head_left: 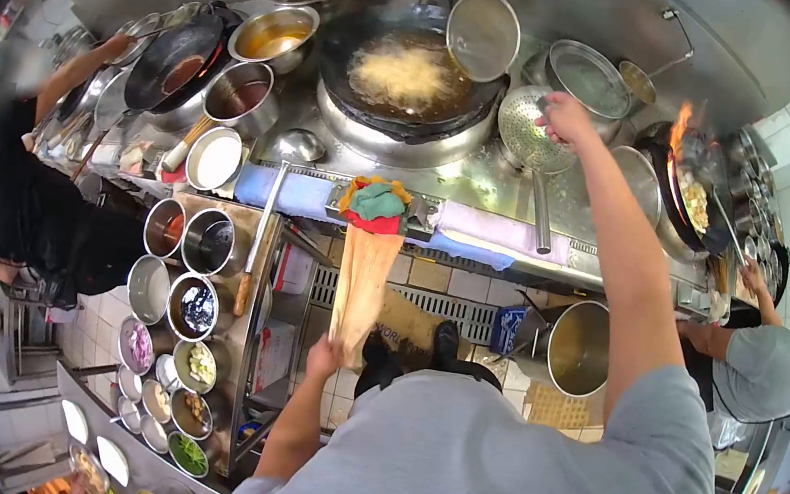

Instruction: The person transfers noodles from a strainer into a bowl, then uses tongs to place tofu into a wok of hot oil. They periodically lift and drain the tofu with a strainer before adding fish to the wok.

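- At nine o'clock, a co-worker in dark clothing (46,218) stands near a tilted wok (173,64).
- At about eight o'clock, metal containers (148,289) stand in rows (some hold chopped ingredients).
- Near nine o'clock, a ladle (300,145) lies with its wooden-ended handle pointing towards the viewer.
- At seven o'clock, the person's left hand (324,356) has its fingers closed around the lower edge of a long tan piece (369,274), cloth-like in look; red, green and yellow cloths (379,202) sit at its upper end.
- At twelve o'clock, pale food (399,76) froths in the large wok (337,87); a round mesh strainer (483,37) is at its right edge.
- Between one and two o'clock, a perforated ladle (521,143) rests with its handle towards the viewer.
- There too, the right hand (569,122) is over that ladle's right side, fingers partly curled (whether they pinch anything, one cannot tell).
- Between two and three o'clock, flames (679,135) rise at another wok (678,211), near a grey-shirted co-worker (766,370) at three.
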The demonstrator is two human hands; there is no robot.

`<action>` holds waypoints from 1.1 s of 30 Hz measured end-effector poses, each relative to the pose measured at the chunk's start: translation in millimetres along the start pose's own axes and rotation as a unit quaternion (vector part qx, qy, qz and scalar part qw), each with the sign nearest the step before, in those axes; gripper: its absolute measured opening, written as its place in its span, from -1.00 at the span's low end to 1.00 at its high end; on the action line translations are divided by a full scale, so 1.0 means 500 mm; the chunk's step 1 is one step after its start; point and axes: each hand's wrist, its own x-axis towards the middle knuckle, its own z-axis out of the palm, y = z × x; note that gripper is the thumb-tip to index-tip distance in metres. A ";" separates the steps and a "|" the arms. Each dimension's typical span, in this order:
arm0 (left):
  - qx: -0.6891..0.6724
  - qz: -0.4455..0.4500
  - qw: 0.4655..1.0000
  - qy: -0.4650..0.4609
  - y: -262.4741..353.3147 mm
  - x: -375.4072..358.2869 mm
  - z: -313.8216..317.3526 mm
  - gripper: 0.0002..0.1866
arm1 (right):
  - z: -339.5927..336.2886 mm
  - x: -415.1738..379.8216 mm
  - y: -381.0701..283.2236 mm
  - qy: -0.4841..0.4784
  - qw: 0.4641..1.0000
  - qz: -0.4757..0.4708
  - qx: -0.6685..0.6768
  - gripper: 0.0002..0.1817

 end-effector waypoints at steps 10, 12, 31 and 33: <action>-0.395 -0.251 0.879 0.090 -0.292 -0.320 0.058 -0.92 | 0.139 0.039 0.076 -0.199 0.932 0.123 0.276 -0.73; -0.443 -0.244 0.855 0.111 -0.290 -0.326 0.070 -0.92 | 0.129 0.040 0.102 -0.286 0.900 0.105 0.311 -0.69; -0.421 -0.227 0.876 0.060 -0.198 -0.119 0.009 -0.85 | 0.182 -0.185 0.055 0.040 0.972 -0.178 -0.145 -0.60; -0.412 -0.233 0.879 0.053 -0.200 -0.123 0.006 -0.86 | 0.168 -0.202 0.048 0.042 0.973 -0.177 -0.141 -0.60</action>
